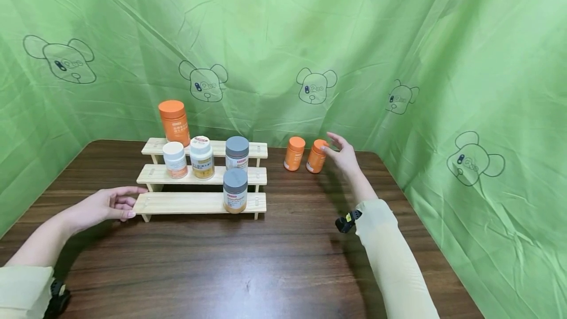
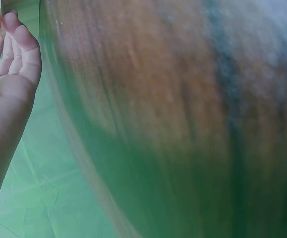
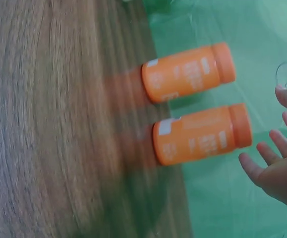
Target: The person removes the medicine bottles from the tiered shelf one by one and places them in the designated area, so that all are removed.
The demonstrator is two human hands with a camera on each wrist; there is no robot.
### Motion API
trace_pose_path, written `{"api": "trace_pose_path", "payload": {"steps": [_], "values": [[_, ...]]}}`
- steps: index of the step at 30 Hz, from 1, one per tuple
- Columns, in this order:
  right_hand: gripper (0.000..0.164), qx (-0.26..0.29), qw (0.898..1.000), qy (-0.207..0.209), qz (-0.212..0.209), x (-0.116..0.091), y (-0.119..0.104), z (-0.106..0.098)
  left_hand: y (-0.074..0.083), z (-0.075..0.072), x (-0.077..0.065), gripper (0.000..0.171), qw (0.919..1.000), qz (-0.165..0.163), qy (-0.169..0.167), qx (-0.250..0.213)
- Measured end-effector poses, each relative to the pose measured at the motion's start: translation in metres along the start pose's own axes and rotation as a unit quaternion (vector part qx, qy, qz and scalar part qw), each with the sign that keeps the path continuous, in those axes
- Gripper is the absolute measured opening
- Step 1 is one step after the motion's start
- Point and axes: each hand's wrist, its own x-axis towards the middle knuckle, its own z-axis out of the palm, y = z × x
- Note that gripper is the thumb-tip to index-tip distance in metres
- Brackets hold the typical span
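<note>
Editor: Where are the hands?

Reporter: The left hand [image 1: 104,208] grips the left end of the lowest tier of a wooden rack [image 1: 177,203] between thumb and fingers. The right hand [image 1: 343,154], fingers parted and holding nothing, is just beside the cap of the right orange bottle [image 1: 315,159].

Editor: And that bottle stands where?

Reporter: Upright on the desk [image 1: 283,260], right of the rack, near its look-alike, the left orange bottle [image 1: 294,155]. Both carry pale print too small to read.

Editor: Who fills the rack?

Reporter: A large orange bottle [image 1: 174,124] with white Chinese characters, top left; a small white-lidded bottle [image 1: 175,161] and a larger white-lidded bottle [image 1: 202,159], middle tier; a grey-lidded jar [image 1: 235,193] with a red label block, bottom right. Behind it is a second grey-lidded jar [image 1: 237,149], its base hidden.

Editor: Brands?

Reporter: None legible. Bear-head drawings [image 1: 316,87] on the green backdrop [image 1: 266,23] bear blurred lettering.
</note>
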Motion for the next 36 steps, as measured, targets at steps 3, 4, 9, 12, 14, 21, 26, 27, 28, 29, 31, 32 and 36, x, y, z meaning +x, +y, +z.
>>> {"api": "trace_pose_path", "payload": {"steps": [3, 4, 9, 12, 14, 21, 26, 27, 28, 29, 31, 32, 36], "values": [[0.057, -0.001, 1.0, 0.001, -0.001, 0.002, 0.001, 0.002, 0.0, -0.001, 0.0, 0.06, 1.0, 0.003, -0.002, -0.002], [0.057, -0.003, 1.0, 0.002, -0.002, 0.003, 0.002, 0.003, 0.0, -0.001, 0.0, 0.06, 1.0, 0.004, -0.003, 0.0], [0.056, -0.018, 1.0, 0.0, -0.024, 0.001, -0.01, 0.009, -0.001, -0.001, 0.001, 0.06, 1.0, 0.001, -0.004, -0.002], [0.056, -0.018, 0.999, -0.001, -0.026, -0.001, -0.022, 0.013, -0.001, -0.002, 0.001, 0.06, 1.0, -0.002, -0.003, -0.002], [0.056, -0.013, 1.0, -0.003, -0.026, -0.003, -0.032, 0.015, -0.001, -0.002, 0.001, 0.06, 1.0, -0.002, -0.002, 0.0], [0.055, 0.014, 0.999, -0.018, -0.026, -0.01, -0.059, 0.028, -0.003, -0.002, 0.001, 0.059, 1.0, 0.002, -0.005, -0.005], [0.054, 0.03, 0.998, -0.031, -0.035, -0.014, -0.076, 0.036, -0.005, 0.0, 0.001, 0.059, 0.9999, 0.007, -0.008, -0.008], [0.054, 0.032, 0.998, -0.034, -0.037, -0.015, -0.08, 0.038, -0.005, 0.0, 0.0, 0.059, 0.9999, 0.008, -0.008, -0.008], [0.053, 0.035, 0.998, -0.038, -0.04, -0.016, -0.083, 0.039, -0.006, 0.0, 0.0, 0.059, 0.9999, 0.008, -0.01, -0.009], [0.054, 0.036, 0.998, -0.041, -0.043, -0.016, -0.087, 0.041, -0.006, 0.0, 0.0, 0.059, 0.9998, 0.008, -0.011, -0.012], [0.053, 0.04, 0.997, -0.048, -0.052, -0.017, -0.094, 0.044, -0.006, 0.0, 0.0, 0.059, 0.9997, 0.011, -0.013, -0.016], [0.053, 0.043, 0.996, -0.052, -0.057, -0.017, -0.098, 0.046, -0.006, 0.0, 0.0, 0.059, 0.9997, 0.011, -0.011, -0.018], [0.054, 0.05, 0.994, -0.066, -0.071, -0.017, -0.114, 0.055, -0.006, -0.002, 0.001, 0.058, 0.9996, 0.016, -0.012, -0.02]]}}
